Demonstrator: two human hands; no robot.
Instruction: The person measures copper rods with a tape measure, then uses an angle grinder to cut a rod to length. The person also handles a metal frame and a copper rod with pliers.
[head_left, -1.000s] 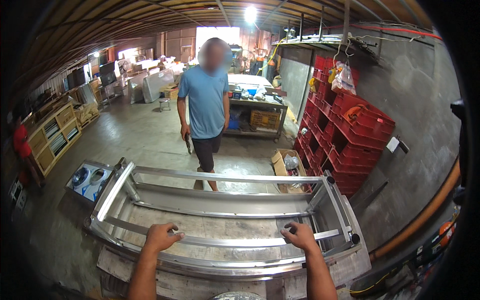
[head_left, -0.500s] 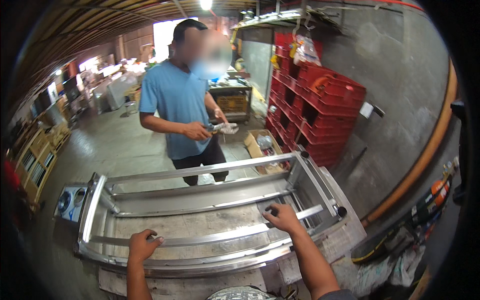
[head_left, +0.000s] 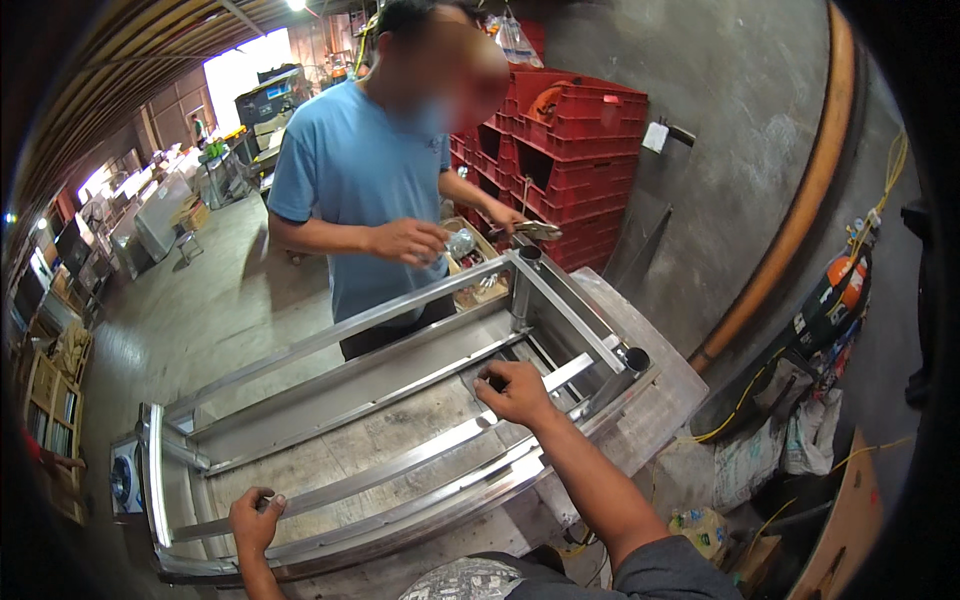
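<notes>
A rectangular metal frame of shiny square tubes lies before me, with round posts at its corners. A long metal bar runs lengthwise within its near side. At the bar's left part is my left hand, fingers bent around it and thumb along the top. Nearer the right end, my right hand is closed over the same bar, fingers curled; the palm side is hidden. Across the frame stands a co-worker in a blue shirt, holding a pliers-like metal tool by the far right corner post.
The frame rests on a worn wooden table. Stacked red crates and a cardboard box are behind the far right corner. A grey wall with an orange pipe bounds the right; sacks and cables lie below it.
My view has turned, and the frame appears more slanted. The co-worker has come closer and moved the tool from between both hands toward the far right corner. My hands stay at the bar.
</notes>
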